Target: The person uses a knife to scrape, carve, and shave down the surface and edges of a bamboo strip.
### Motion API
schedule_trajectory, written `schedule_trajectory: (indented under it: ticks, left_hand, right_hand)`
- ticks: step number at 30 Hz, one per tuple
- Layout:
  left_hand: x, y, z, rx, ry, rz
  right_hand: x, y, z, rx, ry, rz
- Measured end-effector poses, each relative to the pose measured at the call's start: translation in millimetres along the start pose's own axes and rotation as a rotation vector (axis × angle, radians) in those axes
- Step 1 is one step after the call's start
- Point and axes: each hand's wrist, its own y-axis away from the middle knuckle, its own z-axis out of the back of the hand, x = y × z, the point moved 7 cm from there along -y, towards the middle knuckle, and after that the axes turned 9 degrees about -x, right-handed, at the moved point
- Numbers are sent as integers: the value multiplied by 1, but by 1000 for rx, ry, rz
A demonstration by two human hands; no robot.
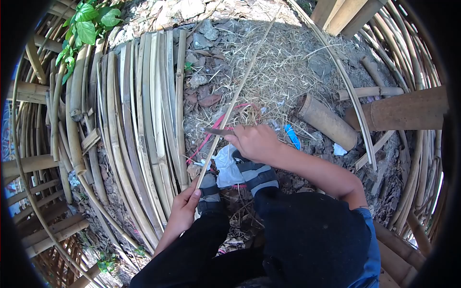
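A long, thin bamboo strip (234, 100) runs from my lap up and away over the ground. My left hand (184, 207) grips it low down, with the thumb along its side. My right hand (254, 143) is closed around a knife, whose handle is hidden in the fist. The dark knife blade (217, 131) lies across the bamboo strip and appears to touch it. Beneath the hands are my sandalled feet (259, 176) and a crumpled white plastic bag (227, 168). A pink plastic tie (216, 126) lies on the ground behind the blade.
Split bamboo slats (143, 105) lie side by side at the left. A thick bamboo piece (326, 121) and a blue wrapper (292, 137) lie at the right. Another long strip (343, 72) curves past them. Dry shavings (278, 62) cover the ground ahead, and bamboo fencing (413, 48) borders the right.
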Motion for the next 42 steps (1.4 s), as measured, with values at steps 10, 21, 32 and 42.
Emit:
schedule_trajectory:
  ticks: [10, 21, 32, 42]
  left_hand:
    - [-3, -1, 1, -34, 14, 19]
    - [-3, 1, 1, 13, 31, 29]
    - [-5, -1, -1, 1, 115, 82]
    - [1, 0, 1, -9, 71, 87]
  right_hand:
    - [-50, -11, -8, -98, 154, -19]
    - [-108, -33, 15, -82, 121, -352]
    - [39, 20, -25, -28, -102, 216]
    - [-29, -4, -12, -137, 183, -87]
